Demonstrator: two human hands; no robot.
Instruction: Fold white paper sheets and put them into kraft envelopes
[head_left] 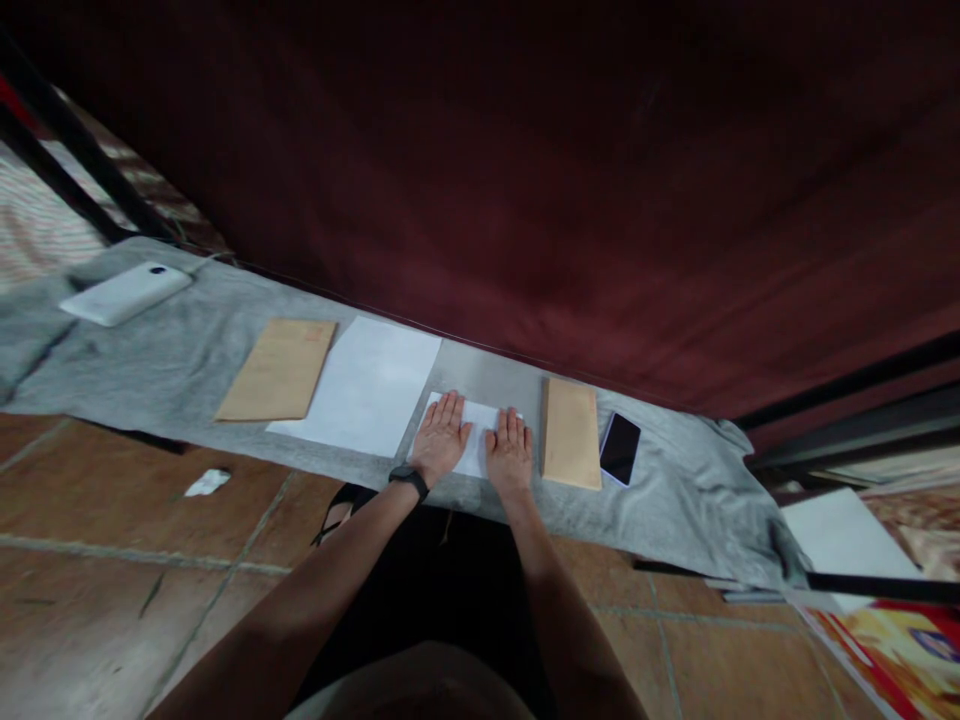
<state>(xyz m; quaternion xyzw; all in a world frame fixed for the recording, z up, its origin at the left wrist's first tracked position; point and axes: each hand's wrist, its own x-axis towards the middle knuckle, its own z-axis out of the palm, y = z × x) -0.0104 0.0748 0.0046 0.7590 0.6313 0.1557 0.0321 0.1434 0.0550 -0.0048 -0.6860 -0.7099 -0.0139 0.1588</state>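
A white sheet of paper (474, 458), smaller than the sheet beside it and seemingly folded, lies on the grey cloth in front of me. My left hand (441, 436) presses flat on its left part, fingers stretched out. On its right end rests my right hand (510, 454), also flat with fingers extended. Both palms face down and neither hand grips anything. Left of my left hand lies a larger white paper (367, 385). A stack of brown envelopes (571, 433) sits just right of my right hand.
Another brown envelope pile (281, 370) overlaps the large paper's left side. A phone (620, 448) lies beside the right stack, and a white device (127, 293) at the far left. A dark red curtain (480, 200) hangs behind the narrow cloth-covered surface (690, 490).
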